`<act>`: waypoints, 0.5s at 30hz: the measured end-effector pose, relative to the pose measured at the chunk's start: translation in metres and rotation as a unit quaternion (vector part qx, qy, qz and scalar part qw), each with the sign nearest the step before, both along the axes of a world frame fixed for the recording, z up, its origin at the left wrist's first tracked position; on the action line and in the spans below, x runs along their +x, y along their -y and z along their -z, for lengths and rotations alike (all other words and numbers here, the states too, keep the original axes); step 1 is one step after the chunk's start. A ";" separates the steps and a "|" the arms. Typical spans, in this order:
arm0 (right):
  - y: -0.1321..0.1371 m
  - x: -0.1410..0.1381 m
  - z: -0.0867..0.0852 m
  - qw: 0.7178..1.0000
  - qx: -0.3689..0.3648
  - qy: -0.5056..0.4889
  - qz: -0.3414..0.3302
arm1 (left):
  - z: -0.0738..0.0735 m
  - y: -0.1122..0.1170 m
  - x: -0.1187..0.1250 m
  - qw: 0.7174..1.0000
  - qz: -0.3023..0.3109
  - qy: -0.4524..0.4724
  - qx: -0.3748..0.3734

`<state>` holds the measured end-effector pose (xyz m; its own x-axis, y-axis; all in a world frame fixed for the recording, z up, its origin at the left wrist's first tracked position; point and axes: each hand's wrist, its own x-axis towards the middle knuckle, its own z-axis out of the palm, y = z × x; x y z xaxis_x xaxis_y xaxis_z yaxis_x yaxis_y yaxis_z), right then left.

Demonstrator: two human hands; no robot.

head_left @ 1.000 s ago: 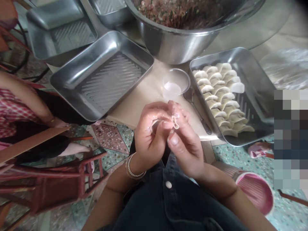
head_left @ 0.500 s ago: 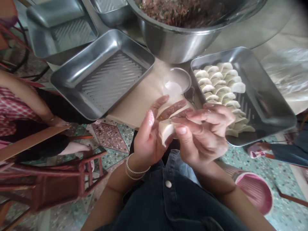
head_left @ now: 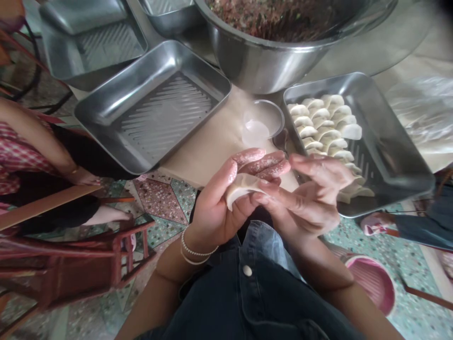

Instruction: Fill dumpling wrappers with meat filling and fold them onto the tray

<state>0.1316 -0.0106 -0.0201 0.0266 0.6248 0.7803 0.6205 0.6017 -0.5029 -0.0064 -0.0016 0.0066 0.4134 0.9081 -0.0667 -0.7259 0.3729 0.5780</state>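
Observation:
A folded white dumpling (head_left: 242,187) rests in my left hand (head_left: 215,203), whose floury fingers curl round it. My right hand (head_left: 307,198) pinches the dumpling's right end between thumb and index finger, its other fingers held out. Just beyond my hands is a clear plastic cup (head_left: 264,123) with whitish liquid in it. To the right, a metal tray (head_left: 396,151) holds rows of folded dumplings (head_left: 320,125) along its left side. A large steel bowl (head_left: 262,66) of minced filling (head_left: 276,19) stands at the back.
A metal tray (head_left: 159,113) without food lies at the left, with another deep tray (head_left: 92,42) behind it. Clear plastic wrap (head_left: 424,108) lies far right. A seated person (head_left: 38,156) is at the left near a red wooden chair (head_left: 81,269). A pink bin (head_left: 373,283) stands on the floor.
My left fingers have curled in round the dumpling, which now shows more of its curved edge. My right thumb and index finger have closed at its right end.

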 end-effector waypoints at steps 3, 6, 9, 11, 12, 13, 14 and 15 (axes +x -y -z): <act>-0.003 0.007 -0.007 0.997 -0.039 0.040 -0.061 | 0.000 0.002 -0.003 0.999 0.004 -0.027 0.020; -0.005 0.012 -0.013 0.994 -0.026 0.084 -0.071 | -0.003 0.005 -0.004 0.998 0.037 -0.049 0.023; -0.007 0.016 -0.015 0.993 0.026 0.084 -0.075 | -0.006 0.006 -0.004 0.996 0.076 -0.042 0.024; -0.007 0.020 -0.016 0.991 0.053 0.089 -0.083 | -0.006 0.006 -0.005 0.994 0.104 -0.017 0.022; -0.006 0.023 -0.016 0.991 0.048 0.096 -0.085 | -0.007 0.005 -0.006 0.993 0.115 -0.002 0.020; -0.005 0.025 -0.017 0.991 0.017 0.098 -0.091 | -0.007 0.005 -0.006 0.992 0.121 0.010 0.018; -0.004 0.028 -0.019 0.990 -0.048 0.079 -0.105 | -0.007 0.005 -0.006 0.992 0.121 0.015 0.014; -0.002 0.029 -0.021 0.983 -0.133 0.036 -0.123 | -0.008 0.005 -0.005 0.993 0.115 0.011 0.008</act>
